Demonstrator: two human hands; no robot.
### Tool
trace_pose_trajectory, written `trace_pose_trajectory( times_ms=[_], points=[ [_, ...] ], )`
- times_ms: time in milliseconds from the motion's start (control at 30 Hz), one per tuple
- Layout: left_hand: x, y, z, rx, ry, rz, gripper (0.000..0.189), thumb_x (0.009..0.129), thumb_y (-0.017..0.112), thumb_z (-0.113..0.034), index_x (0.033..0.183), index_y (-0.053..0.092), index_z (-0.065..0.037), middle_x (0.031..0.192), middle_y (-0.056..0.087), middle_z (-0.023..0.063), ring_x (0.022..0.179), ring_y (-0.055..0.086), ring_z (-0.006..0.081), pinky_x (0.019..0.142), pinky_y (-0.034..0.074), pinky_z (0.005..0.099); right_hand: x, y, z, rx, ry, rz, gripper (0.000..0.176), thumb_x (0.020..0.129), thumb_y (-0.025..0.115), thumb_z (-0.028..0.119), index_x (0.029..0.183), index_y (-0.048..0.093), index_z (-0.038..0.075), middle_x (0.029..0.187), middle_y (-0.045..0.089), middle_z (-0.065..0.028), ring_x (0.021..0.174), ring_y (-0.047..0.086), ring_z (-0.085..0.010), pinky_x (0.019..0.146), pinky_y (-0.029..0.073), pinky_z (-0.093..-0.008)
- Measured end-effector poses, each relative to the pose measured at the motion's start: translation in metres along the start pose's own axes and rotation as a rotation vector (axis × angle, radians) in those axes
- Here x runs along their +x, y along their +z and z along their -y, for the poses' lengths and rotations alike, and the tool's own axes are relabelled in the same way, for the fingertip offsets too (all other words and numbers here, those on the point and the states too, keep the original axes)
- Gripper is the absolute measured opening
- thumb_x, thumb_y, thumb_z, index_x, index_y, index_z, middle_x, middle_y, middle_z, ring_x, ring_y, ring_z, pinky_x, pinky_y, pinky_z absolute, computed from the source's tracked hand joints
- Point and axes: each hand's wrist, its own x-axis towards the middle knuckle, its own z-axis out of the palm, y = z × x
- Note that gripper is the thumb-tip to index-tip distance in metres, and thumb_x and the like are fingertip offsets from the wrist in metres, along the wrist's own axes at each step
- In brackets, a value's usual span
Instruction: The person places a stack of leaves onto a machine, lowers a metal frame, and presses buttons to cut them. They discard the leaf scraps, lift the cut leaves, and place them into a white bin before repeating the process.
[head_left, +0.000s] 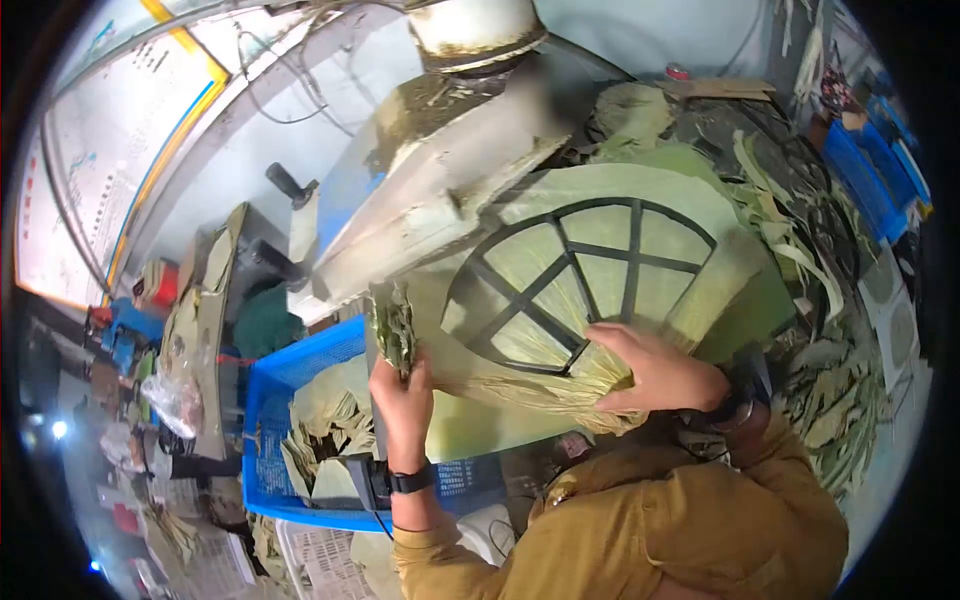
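My left hand is closed around a short bundle of dark green, crumpled leaf pieces, held upright at the worktop's left end. On the worktop lies a large pale green pleated leaf, its folds gathered toward me. Over the leaf rests a black fan-shaped frame with crossing bars. My right hand grips the leaf's gathered end beside the frame's lower edge, thumb and fingers on either side of it. The underside of that grip is hidden.
A blue plastic crate holding cut leaf pieces stands below left. Behind the leaf is a machine with a slanted pale plate and two black handles. Leaf strips pile up at right. Another blue crate sits far right.
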Motion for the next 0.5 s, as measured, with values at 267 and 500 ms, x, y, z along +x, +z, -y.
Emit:
trace_pose_trajectory(
  times_ms=[267, 500],
  points=[
    [0.029, 0.056, -0.110, -0.071, 0.295, 0.238, 0.016, 0.081, 0.061, -0.001, 0.095, 0.060, 0.005, 0.084, 0.067, 0.0156, 0.065, 0.054, 0.0183, 0.062, 0.046, 0.0317, 0.017, 0.011, 0.021, -0.034, -0.051, -0.039, 0.088, 0.078, 0.073, 0.039, 0.141, 0.025, 0.000, 0.134, 0.043, -0.0248, 0.125, 0.044, -0.0365, 0.104, 0.035, -0.0437],
    [0.026, 0.143, -0.180, -0.123, 0.109, 0.479, 0.030, 0.086, 0.064, -0.014, 0.108, 0.059, 0.006, 0.093, 0.065, 0.0171, 0.084, 0.063, 0.0239, 0.074, 0.049, 0.0341, 0.030, 0.006, 0.017, 0.941, -0.017, -0.267, 0.052, 0.081, 0.061, 0.009, 0.129, 0.042, 0.002, 0.112, 0.055, -0.0063, 0.100, 0.052, -0.0141, 0.085, 0.046, -0.0313]
  ],
)
